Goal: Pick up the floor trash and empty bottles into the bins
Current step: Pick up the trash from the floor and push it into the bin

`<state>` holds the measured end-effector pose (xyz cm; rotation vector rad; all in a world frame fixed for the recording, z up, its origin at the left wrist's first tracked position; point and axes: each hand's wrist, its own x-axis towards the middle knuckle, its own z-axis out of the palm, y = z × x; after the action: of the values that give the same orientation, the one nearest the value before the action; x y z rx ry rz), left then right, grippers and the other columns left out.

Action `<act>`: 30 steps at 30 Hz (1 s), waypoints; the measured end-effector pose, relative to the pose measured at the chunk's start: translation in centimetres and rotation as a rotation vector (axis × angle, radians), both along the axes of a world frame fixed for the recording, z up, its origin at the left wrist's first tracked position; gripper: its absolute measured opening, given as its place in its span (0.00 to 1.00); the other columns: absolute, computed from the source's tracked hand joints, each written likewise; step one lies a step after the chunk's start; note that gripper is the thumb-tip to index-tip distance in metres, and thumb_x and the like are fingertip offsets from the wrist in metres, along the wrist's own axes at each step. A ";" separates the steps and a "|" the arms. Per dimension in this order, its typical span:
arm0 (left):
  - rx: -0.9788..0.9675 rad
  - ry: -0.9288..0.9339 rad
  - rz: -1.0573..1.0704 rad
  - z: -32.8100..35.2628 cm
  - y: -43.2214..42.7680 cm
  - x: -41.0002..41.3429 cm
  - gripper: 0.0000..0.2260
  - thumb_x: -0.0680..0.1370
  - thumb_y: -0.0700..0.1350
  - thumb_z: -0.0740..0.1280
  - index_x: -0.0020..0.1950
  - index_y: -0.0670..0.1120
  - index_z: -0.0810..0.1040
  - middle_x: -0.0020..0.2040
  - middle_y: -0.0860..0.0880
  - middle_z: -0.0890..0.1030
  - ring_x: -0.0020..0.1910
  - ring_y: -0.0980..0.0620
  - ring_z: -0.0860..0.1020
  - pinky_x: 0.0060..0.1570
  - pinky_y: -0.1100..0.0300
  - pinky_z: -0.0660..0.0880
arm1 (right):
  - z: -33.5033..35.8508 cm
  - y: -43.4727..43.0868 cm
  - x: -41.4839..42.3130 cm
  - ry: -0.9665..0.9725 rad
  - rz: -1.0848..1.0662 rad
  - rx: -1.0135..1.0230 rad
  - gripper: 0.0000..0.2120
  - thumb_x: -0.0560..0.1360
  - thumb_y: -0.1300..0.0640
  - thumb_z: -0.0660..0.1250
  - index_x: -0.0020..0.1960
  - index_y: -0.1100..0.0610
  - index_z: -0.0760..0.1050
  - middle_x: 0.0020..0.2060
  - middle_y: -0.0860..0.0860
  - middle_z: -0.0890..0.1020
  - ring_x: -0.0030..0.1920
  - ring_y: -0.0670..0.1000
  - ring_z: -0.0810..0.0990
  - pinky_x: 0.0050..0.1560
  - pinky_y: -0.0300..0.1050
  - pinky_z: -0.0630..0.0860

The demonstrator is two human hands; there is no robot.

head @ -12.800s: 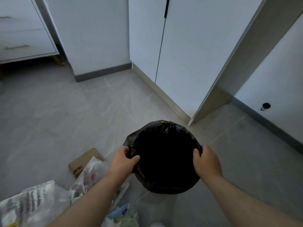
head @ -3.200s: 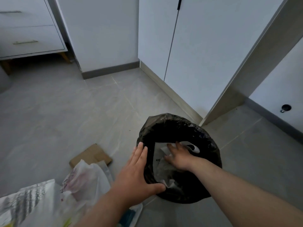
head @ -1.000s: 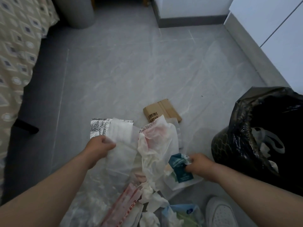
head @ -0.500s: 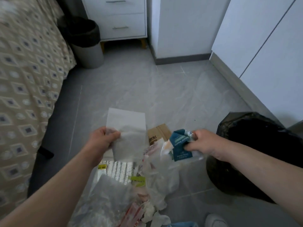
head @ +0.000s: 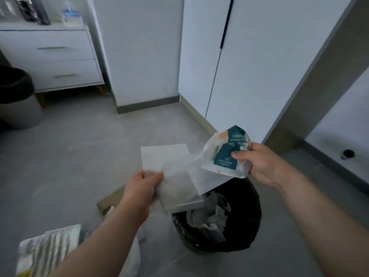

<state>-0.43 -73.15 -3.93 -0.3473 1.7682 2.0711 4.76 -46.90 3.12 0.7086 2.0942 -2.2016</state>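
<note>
My left hand (head: 142, 186) pinches a white translucent paper bag (head: 169, 168) by its left edge and holds it just left of and above the bin. My right hand (head: 259, 162) grips a teal-and-white wrapper (head: 223, 152) over the bin's far rim. The bin (head: 247, 232), lined with a black bag, stands on the floor below both hands with crumpled white plastic and paper inside. Part of its mouth is hidden by the paper bag.
A brown cardboard piece (head: 111, 200) lies on the floor behind my left forearm. A silver striped foil bag (head: 48, 248) sits at lower left. A second bin (head: 16, 98) with a black liner stands far left beside a white drawer unit (head: 60, 60). White cabinet doors (head: 249, 56) rise behind.
Both hands have lifted their trash off the floor pile and swung right, over the black-lined bin. The view has turned back toward the cabinets.
</note>
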 end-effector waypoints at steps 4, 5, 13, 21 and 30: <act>-0.076 -0.146 0.036 -2.7 7.5 2.8 0.06 0.72 0.42 0.71 0.40 0.41 0.78 0.41 0.37 0.82 0.40 0.39 0.81 0.44 0.44 0.81 | -1.5 3.8 1.8 0.002 -0.136 -0.072 0.17 0.71 0.72 0.66 0.60 0.64 0.75 0.43 0.56 0.86 0.42 0.53 0.85 0.45 0.46 0.83; -0.100 -0.157 0.042 -3.2 8.7 3.4 0.06 0.70 0.43 0.71 0.40 0.42 0.78 0.42 0.38 0.82 0.44 0.38 0.81 0.48 0.42 0.80 | -2.1 4.3 2.1 -0.009 -0.159 -0.079 0.18 0.71 0.71 0.66 0.61 0.64 0.74 0.44 0.56 0.86 0.42 0.53 0.85 0.47 0.48 0.82; -0.280 -0.096 -0.167 -3.8 9.5 4.4 0.11 0.77 0.48 0.64 0.37 0.51 0.65 0.43 0.38 0.76 0.40 0.42 0.78 0.45 0.47 0.78 | -4.4 5.0 2.7 -0.110 -0.217 -0.034 0.16 0.71 0.71 0.67 0.58 0.63 0.76 0.50 0.59 0.84 0.48 0.57 0.83 0.54 0.53 0.79; -0.891 0.594 -0.656 -4.9 3.1 4.1 0.41 0.70 0.62 0.67 0.77 0.47 0.56 0.76 0.48 0.60 0.75 0.49 0.60 0.73 0.50 0.62 | -8.7 0.8 1.6 -0.327 0.081 0.352 0.10 0.68 0.65 0.74 0.47 0.58 0.77 0.45 0.56 0.85 0.45 0.56 0.85 0.49 0.53 0.82; -0.930 0.631 -0.846 -6.9 1.4 4.7 0.57 0.64 0.69 0.69 0.75 0.52 0.31 0.71 0.58 0.25 0.74 0.59 0.34 0.75 0.59 0.50 | -15.6 -2.3 0.7 -0.405 0.302 0.969 0.33 0.70 0.48 0.72 0.71 0.54 0.64 0.64 0.55 0.73 0.63 0.57 0.73 0.61 0.47 0.72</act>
<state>4.25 -71.71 -10.81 0.7864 2.5230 0.7079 5.46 -49.21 -12.52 0.6910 2.6918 -0.7198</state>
